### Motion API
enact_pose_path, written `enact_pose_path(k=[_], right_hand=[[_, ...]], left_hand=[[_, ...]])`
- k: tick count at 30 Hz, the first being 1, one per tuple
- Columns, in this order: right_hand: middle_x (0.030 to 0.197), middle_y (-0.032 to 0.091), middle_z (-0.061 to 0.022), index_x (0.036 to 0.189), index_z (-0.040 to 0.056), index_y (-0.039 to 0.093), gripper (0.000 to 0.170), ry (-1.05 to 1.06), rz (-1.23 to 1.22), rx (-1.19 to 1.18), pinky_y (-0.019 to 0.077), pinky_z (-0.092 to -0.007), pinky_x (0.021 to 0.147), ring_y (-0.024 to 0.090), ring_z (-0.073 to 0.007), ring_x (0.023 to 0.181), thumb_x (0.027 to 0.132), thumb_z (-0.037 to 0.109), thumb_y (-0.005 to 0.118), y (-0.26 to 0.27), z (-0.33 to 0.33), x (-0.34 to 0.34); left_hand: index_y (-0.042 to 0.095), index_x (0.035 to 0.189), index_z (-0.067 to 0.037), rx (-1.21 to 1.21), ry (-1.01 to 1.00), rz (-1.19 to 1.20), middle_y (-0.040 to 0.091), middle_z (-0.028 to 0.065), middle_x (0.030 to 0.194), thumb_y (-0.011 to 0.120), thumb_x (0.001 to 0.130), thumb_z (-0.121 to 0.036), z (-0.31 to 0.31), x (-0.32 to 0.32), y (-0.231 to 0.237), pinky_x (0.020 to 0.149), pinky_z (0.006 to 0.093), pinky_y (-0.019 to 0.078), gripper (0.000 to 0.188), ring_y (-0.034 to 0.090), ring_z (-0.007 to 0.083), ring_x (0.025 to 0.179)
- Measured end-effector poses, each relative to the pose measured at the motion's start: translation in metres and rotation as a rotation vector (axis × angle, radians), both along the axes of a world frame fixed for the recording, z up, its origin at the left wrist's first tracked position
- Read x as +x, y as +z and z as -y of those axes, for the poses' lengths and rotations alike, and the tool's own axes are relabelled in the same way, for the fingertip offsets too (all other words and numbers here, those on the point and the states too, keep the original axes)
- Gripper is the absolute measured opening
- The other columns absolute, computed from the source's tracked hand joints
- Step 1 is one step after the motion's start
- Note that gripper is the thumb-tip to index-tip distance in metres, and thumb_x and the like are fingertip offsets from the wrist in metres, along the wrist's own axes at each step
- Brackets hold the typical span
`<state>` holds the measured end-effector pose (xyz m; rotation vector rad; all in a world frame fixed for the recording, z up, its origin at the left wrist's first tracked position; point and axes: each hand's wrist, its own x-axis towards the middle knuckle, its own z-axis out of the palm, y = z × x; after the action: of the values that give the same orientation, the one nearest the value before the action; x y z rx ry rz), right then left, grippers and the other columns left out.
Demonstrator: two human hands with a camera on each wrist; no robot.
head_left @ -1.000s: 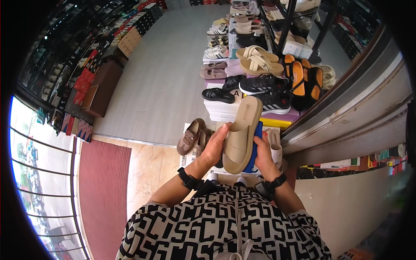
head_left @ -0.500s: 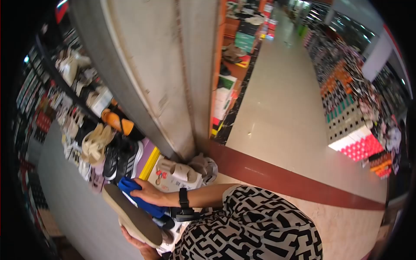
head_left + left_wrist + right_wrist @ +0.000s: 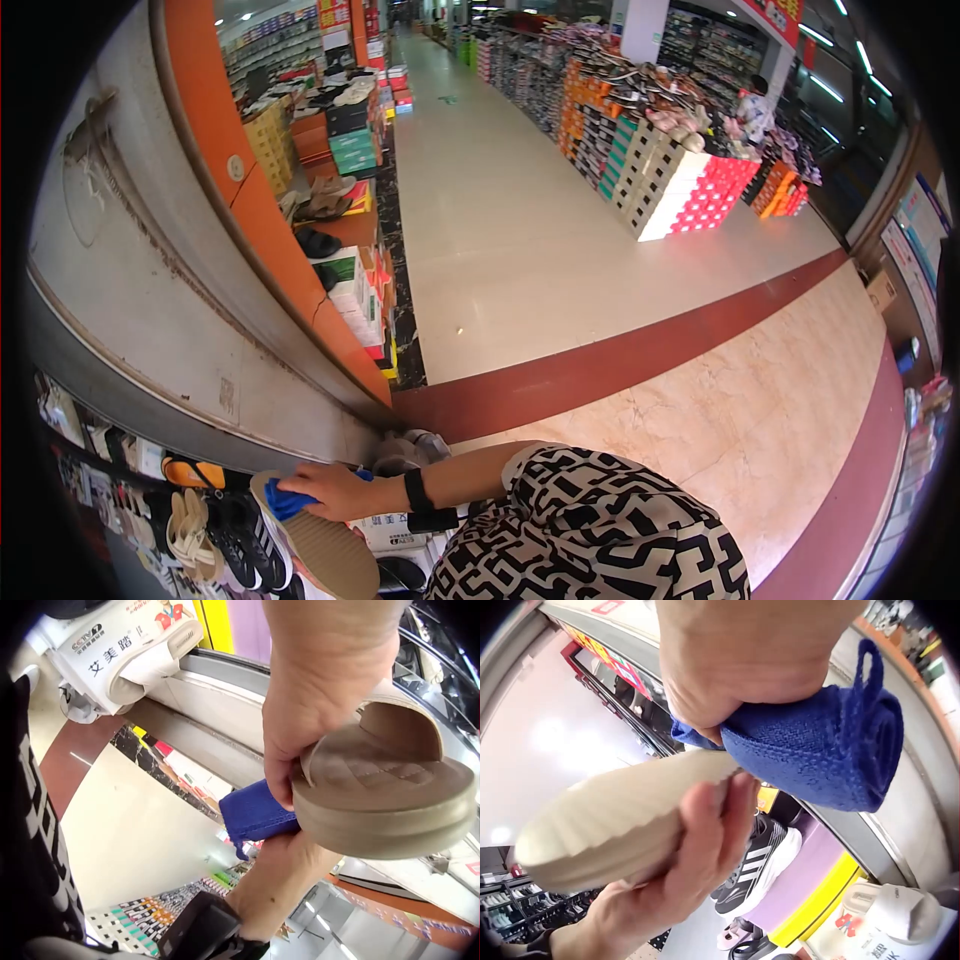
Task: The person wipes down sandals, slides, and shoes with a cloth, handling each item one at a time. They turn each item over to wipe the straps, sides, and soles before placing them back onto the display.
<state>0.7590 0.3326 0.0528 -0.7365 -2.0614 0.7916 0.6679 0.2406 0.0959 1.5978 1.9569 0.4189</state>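
Observation:
My left hand (image 3: 322, 712) grips a beige slide sandal (image 3: 390, 806) by its side; in the right wrist view the fingers of that hand (image 3: 697, 855) wrap around the sandal's edge. The head view shows the sandal's ridged sole (image 3: 335, 555) facing up, with the left hand hidden beneath it. A folded blue cloth (image 3: 810, 746) with a loop is bunched in my right hand (image 3: 340, 492), which holds it against the sole near one end. In the left wrist view the cloth (image 3: 259, 814) shows beside the sandal, the right forearm below it.
Black striped sneakers (image 3: 757, 862) and strappy beige sandals (image 3: 188, 530) stand on display close by. A white slide (image 3: 157, 664) lies on a white shoebox (image 3: 90, 656). A metal door frame (image 3: 180, 270) rises at the left. Stacked shoeboxes (image 3: 660, 190) line the walkway beyond.
The head view has swung right toward the walkway. The sandal has turned from upper side up to sole up, and the blue cloth has come from behind it onto the sole.

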Motion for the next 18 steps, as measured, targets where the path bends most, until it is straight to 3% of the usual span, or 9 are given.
enact_pose_path(k=[6, 11, 13, 16, 17, 18], right_hand=[[0.099, 0.049, -0.0123, 0.122, 0.0147, 0.048, 0.058, 0.006, 0.001, 0.197, 0.0484, -0.0426, 0.07, 0.055, -0.032, 0.092, 0.069, 0.014, 0.071, 0.016, 0.039, 0.026], [0.1, 0.048, -0.0127, 0.121, 0.0159, 0.051, 0.057, 0.17, 0.067, 0.247, 0.0485, -0.0422, 0.07, 0.054, -0.0328, 0.091, 0.067, 0.016, 0.069, 0.029, 0.074, 0.032], [0.102, 0.05, -0.0117, 0.118, 0.0174, 0.054, 0.055, 0.285, 0.016, 0.349, 0.0487, -0.0407, 0.07, 0.054, -0.032, 0.092, 0.065, 0.017, 0.068, 0.035, 0.086, 0.032], [0.102, 0.053, -0.0106, 0.115, 0.0183, 0.058, 0.053, 0.504, 0.004, 0.352, 0.049, -0.0379, 0.071, 0.056, -0.0292, 0.088, 0.063, 0.016, 0.07, 0.054, 0.094, 0.043], [0.102, 0.054, -0.0098, 0.114, 0.0184, 0.059, 0.053, 0.594, 0.032, 0.314, 0.0495, -0.0379, 0.072, 0.057, -0.0285, 0.087, 0.062, 0.013, 0.07, 0.061, 0.095, 0.045], [0.103, 0.055, -0.01, 0.112, 0.0173, 0.061, 0.049, 0.686, 0.04, 0.237, 0.0499, -0.0375, 0.073, 0.057, -0.0292, 0.089, 0.064, 0.011, 0.069, 0.06, 0.099, 0.042]], left_hand=[[0.039, 0.14, -0.017, -0.03, -0.162, 0.683, 0.044, 0.008, 0.139, 0.048, 0.088, -0.053, -0.061, 0.051, -0.022, 0.103, 0.0505, 0.0307, 0.064, 0.043, 0.0241, 0.125], [0.041, 0.138, -0.013, -0.092, -0.173, 1.262, 0.049, 0.0103, 0.133, 0.044, 0.088, -0.055, -0.08, 0.073, -0.066, 0.099, 0.0523, 0.0369, 0.066, 0.048, 0.0288, 0.121], [0.041, 0.137, -0.011, -0.079, -0.073, 1.485, 0.051, 0.0113, 0.131, 0.043, 0.088, -0.056, -0.07, 0.064, -0.081, 0.097, 0.0531, 0.0394, 0.067, 0.05, 0.0307, 0.119], [0.042, 0.136, -0.009, 0.149, 0.314, 1.751, 0.054, 0.0127, 0.128, 0.041, 0.087, -0.058, 0.002, -0.014, -0.095, 0.095, 0.0542, 0.0431, 0.069, 0.052, 0.0335, 0.116], [0.043, 0.136, -0.008, 0.286, 0.457, 1.819, 0.055, 0.0131, 0.127, 0.04, 0.087, -0.058, 0.033, -0.039, -0.09, 0.094, 0.0546, 0.0443, 0.07, 0.053, 0.0345, 0.115], [0.043, 0.136, -0.008, 0.195, 0.447, 2.006, 0.054, 0.0138, 0.128, 0.039, 0.087, -0.059, 0.039, -0.031, -0.045, 0.096, 0.0555, 0.0423, 0.071, 0.051, 0.036, 0.119]])
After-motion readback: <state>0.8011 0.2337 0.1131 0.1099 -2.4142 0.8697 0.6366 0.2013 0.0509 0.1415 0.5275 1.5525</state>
